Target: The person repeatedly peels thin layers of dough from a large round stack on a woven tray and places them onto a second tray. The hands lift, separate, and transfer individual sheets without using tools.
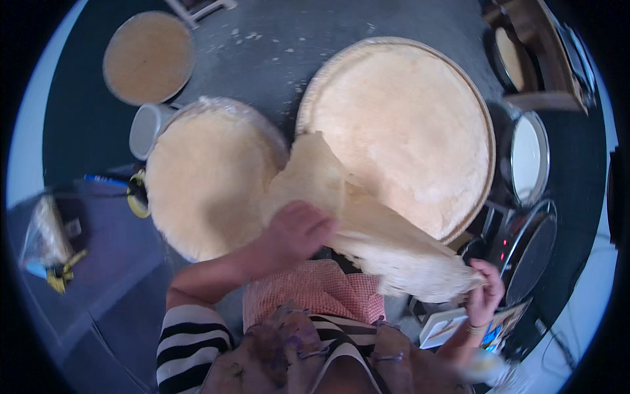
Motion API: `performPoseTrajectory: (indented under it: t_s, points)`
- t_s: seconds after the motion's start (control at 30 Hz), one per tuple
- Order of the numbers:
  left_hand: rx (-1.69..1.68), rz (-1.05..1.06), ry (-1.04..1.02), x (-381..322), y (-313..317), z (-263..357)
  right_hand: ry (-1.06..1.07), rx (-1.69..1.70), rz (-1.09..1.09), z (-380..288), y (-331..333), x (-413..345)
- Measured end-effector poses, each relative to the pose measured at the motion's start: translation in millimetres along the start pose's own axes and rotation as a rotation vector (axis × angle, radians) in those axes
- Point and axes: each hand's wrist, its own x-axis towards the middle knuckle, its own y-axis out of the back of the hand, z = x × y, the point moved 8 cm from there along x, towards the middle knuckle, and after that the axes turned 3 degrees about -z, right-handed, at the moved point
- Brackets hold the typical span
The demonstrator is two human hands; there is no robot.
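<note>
A large thin sheet of flatbread is stretched between my two hands, with a ragged lower edge. My left hand is over its left part, fingers bent; whether they pinch the sheet is hard to tell. My right hand grips the sheet's gathered right end. The sheet partly overlaps a wide round basket tray covered with pale flatbread. On the left, a round stack of similar flatbread has clear plastic at its far edge.
A round brown-topped stool and a white plastic container stand at the left. Right are a white-lined round pan, a dark round griddle with red lights beside it, and a white tray. Pale scraps lie on the floor.
</note>
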Motion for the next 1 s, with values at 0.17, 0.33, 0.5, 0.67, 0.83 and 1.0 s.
performPoseTrajectory:
  t_s: [0.17, 0.33, 0.5, 0.67, 0.83, 1.0]
  points:
    - [-0.492, -0.229, 0.235, -50.9, 8.9, 50.0, 0.084, -0.160, -0.096, -58.0, 12.1, 40.0]
    - [-0.923, 0.150, 0.380, -107.9, 57.0, 48.9, 0.423, -0.218, -0.270, -183.9, -60.7, 92.4]
    - [-1.227, 0.539, 0.621, -211.8, 94.4, 4.8, 0.748, -0.076, -0.444, -324.8, -235.9, 105.1]
    - [-1.508, 0.876, 0.908, -346.5, 98.2, -59.4, 1.214, -0.443, -0.422, -440.0, -451.8, 57.7]
    - [-1.320, 1.267, 0.987, -477.6, 73.9, -130.9, 1.467, -0.636, -0.566, -456.8, -680.9, -3.8]
    - [-1.322, 1.355, 1.315, -598.6, -22.4, -208.1, 1.640, -0.137, -0.574, -388.4, -759.0, -88.3]
